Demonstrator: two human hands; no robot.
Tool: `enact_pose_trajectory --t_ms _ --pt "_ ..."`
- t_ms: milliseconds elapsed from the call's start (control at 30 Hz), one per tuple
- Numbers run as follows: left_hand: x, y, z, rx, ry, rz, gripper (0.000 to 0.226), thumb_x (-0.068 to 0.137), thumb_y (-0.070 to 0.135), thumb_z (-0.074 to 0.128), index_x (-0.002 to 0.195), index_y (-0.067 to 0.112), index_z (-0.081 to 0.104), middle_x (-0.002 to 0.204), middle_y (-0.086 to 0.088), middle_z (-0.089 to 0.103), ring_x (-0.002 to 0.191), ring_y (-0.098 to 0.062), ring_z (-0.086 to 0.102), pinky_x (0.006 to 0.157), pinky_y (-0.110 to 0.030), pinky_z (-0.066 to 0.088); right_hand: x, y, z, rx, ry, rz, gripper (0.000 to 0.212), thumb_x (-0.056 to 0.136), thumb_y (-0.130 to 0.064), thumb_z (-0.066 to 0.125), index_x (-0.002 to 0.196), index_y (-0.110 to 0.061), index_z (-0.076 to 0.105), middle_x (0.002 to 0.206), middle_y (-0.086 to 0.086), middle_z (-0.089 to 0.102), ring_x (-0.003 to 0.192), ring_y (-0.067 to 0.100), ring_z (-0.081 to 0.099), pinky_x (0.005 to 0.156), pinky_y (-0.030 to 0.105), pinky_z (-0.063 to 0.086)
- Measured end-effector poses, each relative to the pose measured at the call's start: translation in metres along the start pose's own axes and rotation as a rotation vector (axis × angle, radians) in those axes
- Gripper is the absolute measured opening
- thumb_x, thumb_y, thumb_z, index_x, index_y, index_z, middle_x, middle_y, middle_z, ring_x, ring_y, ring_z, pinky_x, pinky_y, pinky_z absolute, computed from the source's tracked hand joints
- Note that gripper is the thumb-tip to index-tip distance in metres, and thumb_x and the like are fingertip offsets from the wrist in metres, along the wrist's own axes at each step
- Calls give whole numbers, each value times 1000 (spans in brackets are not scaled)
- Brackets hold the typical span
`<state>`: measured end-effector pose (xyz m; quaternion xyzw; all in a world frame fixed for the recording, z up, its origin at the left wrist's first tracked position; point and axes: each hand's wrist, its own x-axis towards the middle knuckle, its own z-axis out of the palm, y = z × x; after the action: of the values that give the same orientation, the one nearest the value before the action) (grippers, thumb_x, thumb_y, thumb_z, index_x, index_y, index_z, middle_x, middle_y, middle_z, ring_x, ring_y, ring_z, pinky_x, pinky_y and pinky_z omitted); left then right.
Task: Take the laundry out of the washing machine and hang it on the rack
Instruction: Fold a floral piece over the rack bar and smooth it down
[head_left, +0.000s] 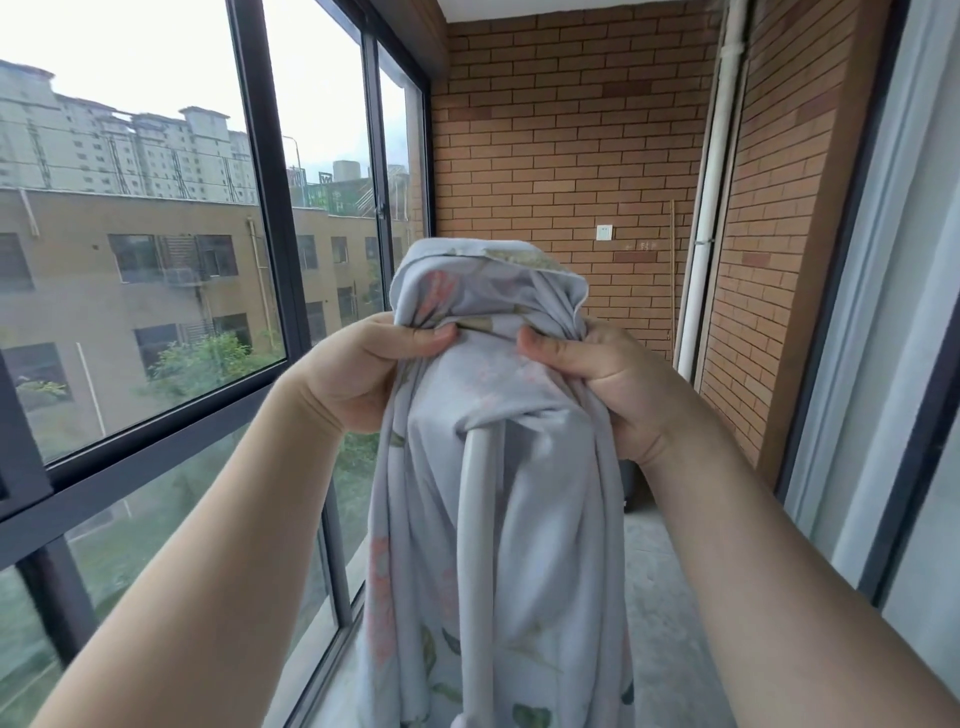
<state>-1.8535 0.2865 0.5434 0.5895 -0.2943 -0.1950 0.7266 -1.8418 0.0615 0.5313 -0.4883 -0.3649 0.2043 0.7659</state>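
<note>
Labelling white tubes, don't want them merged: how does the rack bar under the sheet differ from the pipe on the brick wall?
The rack bar is near, its far end covered by the floral sheet; the pipe is far off and bare. The rack bar has cloth hanging on both sides; the pipe stands upright against the brick wall, held by a clamp. Both are plain white round tubes.

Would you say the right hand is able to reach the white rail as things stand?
Probably yes, once it lets go: the right hand grips the sheet draped over the rail, and the rail's bare stretch shows just below it, with nothing else between.
</note>
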Motion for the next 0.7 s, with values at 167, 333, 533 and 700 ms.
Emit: enact_pose_trajectory --t_ms 167,333,533,700 --pt "2 -4 -3 -38 -50 20 61 85 13 72 138 -5 47 131 -25 58 117 -39 59 100 -50 49 1 0 -6 -36 -77 9 30 83 -9 71 113 -5 73 111 17 73 98 29 73 80 37 59" --pt "3 -5 -4 -1 -91 39 65 84 17 75 137 -6 45 128 -25 58 115 -38 60 98 -50 49 -8 -16 -19 -332 -265 87 57 68 -12 86 121 -5 68 113 18 70 103 30 70 83 35 58" --pt "3 -5 -6 111 -195 75 76 76 2 80 134 -17 36 122 -30 58 111 -42 59 99 -56 44 -13 2 -23 -236 -275 32 63 64 -9 92 120 3 66 117 24 65 111 37 63 95 43 54" --pt "2 -11 -11 15 -223 114 51 83 -3 71 129 -12 51 122 -28 61 111 -41 62 98 -53 49 -11 22 -23 -101 -189 13 73 62 3 86 111 33 42 111 37 50 105 47 52 98 57 42"
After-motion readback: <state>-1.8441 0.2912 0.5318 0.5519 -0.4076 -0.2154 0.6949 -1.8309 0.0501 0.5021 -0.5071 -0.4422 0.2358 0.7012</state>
